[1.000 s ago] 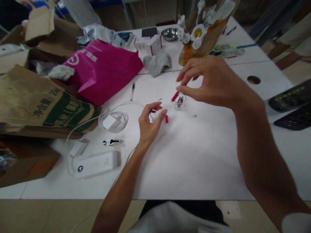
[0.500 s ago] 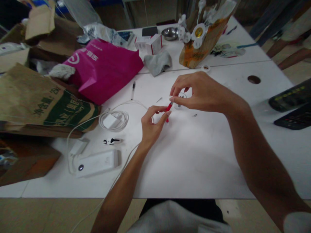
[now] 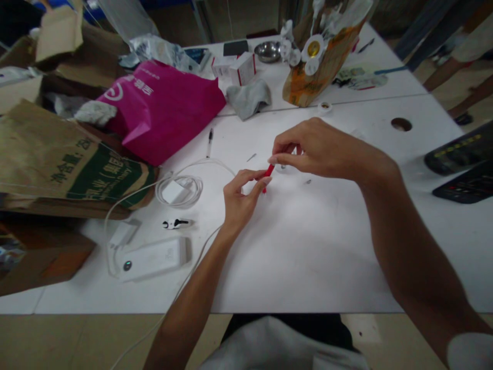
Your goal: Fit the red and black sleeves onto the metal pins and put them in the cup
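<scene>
A slim red pen-like tool (image 3: 268,171) slants between my two hands above the white table; its exact kind is not clear. Thumb and fingers of my left hand (image 3: 243,196) pinch its lower part, and a thin tip pokes out below. My right hand (image 3: 308,149) comes from the upper right, its thumb and index finger closed on the tool's top end. Close by lie a small thin metal piece (image 3: 251,157) and another tiny piece (image 3: 308,182). A small round item behind the right fingers is mostly hidden.
To the left are a coiled white cable with a charger (image 3: 177,192), small cutters (image 3: 177,224) and a white power bank (image 3: 154,258). A magenta bag (image 3: 165,110), paper sack (image 3: 77,154), grey cloth (image 3: 250,99) and pen (image 3: 209,143) lie beyond. Dark bottle (image 3: 458,149) at right.
The right fingers have bent closer around the tool's top end, covering the pale tip seen there before and more of the small round item behind. The left hand keeps its hold.
</scene>
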### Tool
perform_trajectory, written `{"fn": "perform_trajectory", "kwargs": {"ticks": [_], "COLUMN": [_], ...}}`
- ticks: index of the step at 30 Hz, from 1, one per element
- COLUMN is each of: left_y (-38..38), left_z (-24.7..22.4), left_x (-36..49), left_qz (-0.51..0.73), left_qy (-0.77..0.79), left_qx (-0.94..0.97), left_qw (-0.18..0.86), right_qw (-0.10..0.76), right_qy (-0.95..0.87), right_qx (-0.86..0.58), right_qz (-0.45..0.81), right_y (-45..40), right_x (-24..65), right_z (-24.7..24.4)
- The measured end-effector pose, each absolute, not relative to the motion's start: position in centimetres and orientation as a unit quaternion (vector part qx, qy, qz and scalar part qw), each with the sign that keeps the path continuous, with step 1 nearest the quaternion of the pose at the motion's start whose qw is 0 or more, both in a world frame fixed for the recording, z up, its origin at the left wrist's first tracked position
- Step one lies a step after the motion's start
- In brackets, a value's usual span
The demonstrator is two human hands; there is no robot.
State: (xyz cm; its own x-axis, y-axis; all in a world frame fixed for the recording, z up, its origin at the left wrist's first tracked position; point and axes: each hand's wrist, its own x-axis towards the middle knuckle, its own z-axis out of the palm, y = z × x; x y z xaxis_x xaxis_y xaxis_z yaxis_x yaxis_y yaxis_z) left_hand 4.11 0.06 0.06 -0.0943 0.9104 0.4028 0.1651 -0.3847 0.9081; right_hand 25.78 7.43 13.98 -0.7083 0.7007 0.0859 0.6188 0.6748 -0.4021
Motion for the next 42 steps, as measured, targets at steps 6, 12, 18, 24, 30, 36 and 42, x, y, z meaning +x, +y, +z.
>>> {"fn": "perform_trajectory", "kwargs": {"ticks": [6,12,18,24,30,36,42], "left_y": [-0.1,0.1,-0.1,-0.3,-0.2,0.0,0.0], "left_z": [0.1,-0.2,-0.2,0.1,-0.5,-1.4,-0.9], "left_x": [4.3,4.2,4.4,4.6,4.8,4.7,4.9], "left_qz": [0.574,0.557,0.546,0.537,0.535,0.533,0.546], "left_qy": [0.444,0.423,0.416,0.402,0.414,0.438,0.426], "left_qx": [0.573,0.552,0.541,0.547,0.546,0.554,0.54], "left_qw": [0.38,0.454,0.486,0.501,0.495,0.466,0.48], "right_qw": [0.108,0.095,0.091,0.086,0.094,0.106,0.11], "right_qy": [-0.913,-0.916,-0.92,-0.917,-0.916,-0.915,-0.916], "right_qx": [-0.345,-0.334,-0.328,-0.333,-0.329,-0.305,-0.29], "right_qz": [0.189,0.199,0.195,0.2,0.21,0.241,0.255], "right_y": [7.6,7.5,7.3,7.2,7.3,7.4,7.6], "right_x": [26.5,26.7,26.6,26.2,25.8,25.8,25.9], "right_z": [14.0,14.5,14.8,14.7,13.7,13.4,13.4]}}
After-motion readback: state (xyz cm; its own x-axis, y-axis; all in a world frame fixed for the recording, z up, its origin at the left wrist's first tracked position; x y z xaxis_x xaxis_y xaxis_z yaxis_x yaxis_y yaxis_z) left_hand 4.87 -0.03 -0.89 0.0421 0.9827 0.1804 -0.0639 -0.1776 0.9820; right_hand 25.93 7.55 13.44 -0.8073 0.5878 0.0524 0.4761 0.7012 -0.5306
